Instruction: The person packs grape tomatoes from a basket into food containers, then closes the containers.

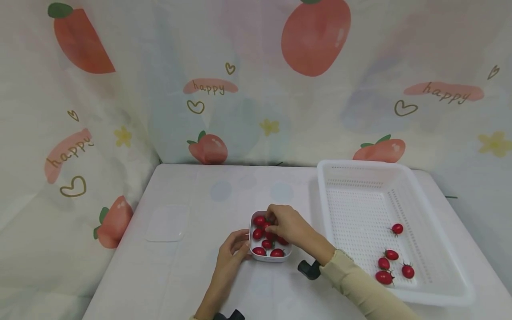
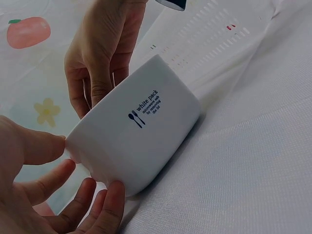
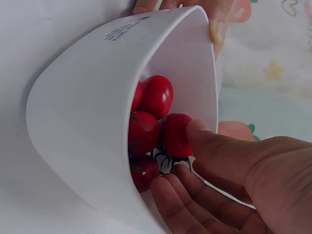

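Note:
A small white container (image 1: 270, 259) with several red cherry tomatoes (image 1: 258, 251) in it stands on the table. My left hand (image 1: 231, 254) holds the container at its left end; in the left wrist view the thumb is at the upper edge and fingertips touch the wall, which bears dark "white pack" print. My right hand (image 1: 291, 224) reaches inside over the rim. In the right wrist view its thumb and fingers pinch a cherry tomato (image 3: 175, 135) with a green stem, close beside other tomatoes. In the head view, the right hand hides part of the contents.
On the right stands a large white perforated basket (image 1: 434, 222) with several cherry tomatoes (image 1: 391, 254) toward its near end. A clear, rounded-square lid-like piece (image 1: 166, 223) lies at the table's left. Behind hangs a fruit-patterned cloth (image 1: 256, 102).

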Available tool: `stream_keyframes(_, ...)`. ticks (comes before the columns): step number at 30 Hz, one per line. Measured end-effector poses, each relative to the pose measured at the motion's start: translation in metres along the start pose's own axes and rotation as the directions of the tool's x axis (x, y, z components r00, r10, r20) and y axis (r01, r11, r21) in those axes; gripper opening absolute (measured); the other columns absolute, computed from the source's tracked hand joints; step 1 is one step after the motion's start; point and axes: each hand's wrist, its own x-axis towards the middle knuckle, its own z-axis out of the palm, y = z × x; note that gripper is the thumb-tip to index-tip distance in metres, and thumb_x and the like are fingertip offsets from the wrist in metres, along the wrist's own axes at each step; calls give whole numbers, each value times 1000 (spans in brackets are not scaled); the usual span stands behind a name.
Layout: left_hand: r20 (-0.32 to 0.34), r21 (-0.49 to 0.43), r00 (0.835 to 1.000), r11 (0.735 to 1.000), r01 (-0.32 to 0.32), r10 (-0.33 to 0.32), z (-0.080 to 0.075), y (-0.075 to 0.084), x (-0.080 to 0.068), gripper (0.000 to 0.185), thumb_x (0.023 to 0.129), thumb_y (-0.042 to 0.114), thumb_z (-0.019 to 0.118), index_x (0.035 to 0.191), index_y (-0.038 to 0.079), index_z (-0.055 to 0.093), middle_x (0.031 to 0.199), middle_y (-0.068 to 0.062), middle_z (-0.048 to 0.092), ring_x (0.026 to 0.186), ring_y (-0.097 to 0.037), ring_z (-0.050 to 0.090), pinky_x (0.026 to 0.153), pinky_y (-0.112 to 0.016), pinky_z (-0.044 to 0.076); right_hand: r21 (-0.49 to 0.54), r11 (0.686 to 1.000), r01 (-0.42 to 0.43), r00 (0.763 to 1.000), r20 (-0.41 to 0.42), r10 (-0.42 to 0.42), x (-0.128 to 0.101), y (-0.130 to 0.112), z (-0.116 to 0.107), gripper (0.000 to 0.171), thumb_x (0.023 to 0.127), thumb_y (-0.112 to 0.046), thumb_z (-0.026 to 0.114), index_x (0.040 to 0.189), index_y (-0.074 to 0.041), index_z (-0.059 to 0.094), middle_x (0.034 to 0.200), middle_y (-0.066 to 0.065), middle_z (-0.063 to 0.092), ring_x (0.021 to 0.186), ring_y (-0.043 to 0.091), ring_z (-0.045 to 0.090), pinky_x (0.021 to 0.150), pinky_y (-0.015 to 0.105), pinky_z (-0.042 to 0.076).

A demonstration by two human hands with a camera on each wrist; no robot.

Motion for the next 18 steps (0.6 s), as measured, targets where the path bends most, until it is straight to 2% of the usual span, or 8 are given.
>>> stream_keyframes(5,-1,-1,1000,1000,-7,7,1,1,0,41,101,16,64,142,11,59,141,-15,60,122,-25,64,87,-28,62,-12,1000,-1,1000,3,1,0,-1,-6,25,86,-7,83,107,-3,70,90,4,71,79,13,63,71,29,59)
stream_keyframes(11,-2,1,1000,1000,-11,11,0,1,0,41,101,15,64,142,10,59,140,-16,59,121,-25,64,87,-28,62,23,1000,4,1000,6,-4,-2,1,-15,25,88,-7,82,108,-2,70,87,4,71,77,12,63,68,27,58)
stream_keyframes(18,0,7,1000,1000,0,0,0,1,-1,41,102,15,63,142,10,58,140,-16,59,121,-25,64,87,-27,62,72,997,26,999,23,-28,-11,6,-30,23,89,-10,81,109,-2,70,95,6,75,87,16,70,71,29,59)
